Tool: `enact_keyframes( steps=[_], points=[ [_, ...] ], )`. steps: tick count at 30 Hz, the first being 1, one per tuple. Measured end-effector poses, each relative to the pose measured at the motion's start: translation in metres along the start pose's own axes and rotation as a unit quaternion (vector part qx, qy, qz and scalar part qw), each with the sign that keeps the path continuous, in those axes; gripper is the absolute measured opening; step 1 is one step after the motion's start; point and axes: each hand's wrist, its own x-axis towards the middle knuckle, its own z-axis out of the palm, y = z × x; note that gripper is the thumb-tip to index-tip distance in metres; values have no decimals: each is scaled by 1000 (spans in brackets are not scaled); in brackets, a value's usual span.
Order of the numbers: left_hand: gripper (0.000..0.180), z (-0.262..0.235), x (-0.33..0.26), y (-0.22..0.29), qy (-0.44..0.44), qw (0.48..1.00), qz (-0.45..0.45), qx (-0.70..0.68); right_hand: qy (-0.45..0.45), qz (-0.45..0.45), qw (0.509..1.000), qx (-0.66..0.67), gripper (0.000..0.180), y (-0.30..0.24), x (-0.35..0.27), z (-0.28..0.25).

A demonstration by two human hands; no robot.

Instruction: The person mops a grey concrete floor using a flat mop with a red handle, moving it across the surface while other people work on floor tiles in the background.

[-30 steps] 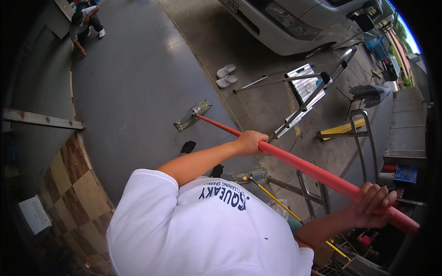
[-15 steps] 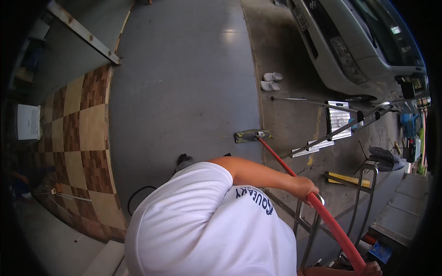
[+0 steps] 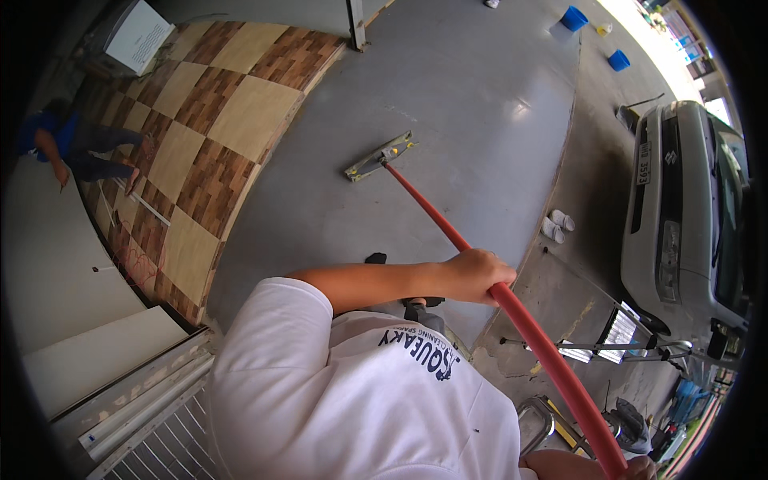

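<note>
A flat mop's wide head lies on the smooth grey floor ahead of me, well in from the floor's right edge. Its long red pole slants back to the lower right. Partway down, my left hand is closed around the pole, the forearm crossing in front of my white shirt. Near the pole's rear end, at the lower right rim, my right hand grips it, partly cut off by the picture's edge. My dark shoes show in part beyond the shirt.
A checkered tile platform borders the grey floor on the left, where a person in blue sits. White clogs, a silver car and a folded ladder stand right. Blue buckets are far off. A metal rack is near left.
My view has turned left. The mop head has moved from the grey floor's right edge inward, toward the tiles. Both hands keep hold of the pole.
</note>
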Motion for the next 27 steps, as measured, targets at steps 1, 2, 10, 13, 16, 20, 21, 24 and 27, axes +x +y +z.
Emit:
enact_keyframes(
  steps=[1,2,10,13,16,20,21,24,27],
  points=[
    [23,-19,-8,-20,11,999,-14,38,81,-49,995,2,24,28,-6,14],
    [22,-40,-19,-39,19,996,-57,67,170,-21,985,13,23,55,-23,9],
    [18,-104,-162,-190,52,938,-275,206,94,107,983,114,27,230,-51,93],
    [20,-74,-151,-194,25,947,-254,196,136,116,979,98,22,212,-72,76],
    [21,-26,-122,-167,-4,956,-232,180,138,111,983,56,22,172,-93,44],
    [24,69,-72,-100,-12,975,-183,129,170,109,979,-15,22,77,-126,-6],
    [20,102,-53,-84,-55,977,-175,112,173,108,978,-48,21,41,-135,-19],
    [23,199,-14,-16,-67,992,-105,29,205,130,964,-110,22,-65,-168,-35],
    [26,272,-6,36,-86,992,-80,-37,205,87,956,-190,28,-124,-174,-27]
  ],
)
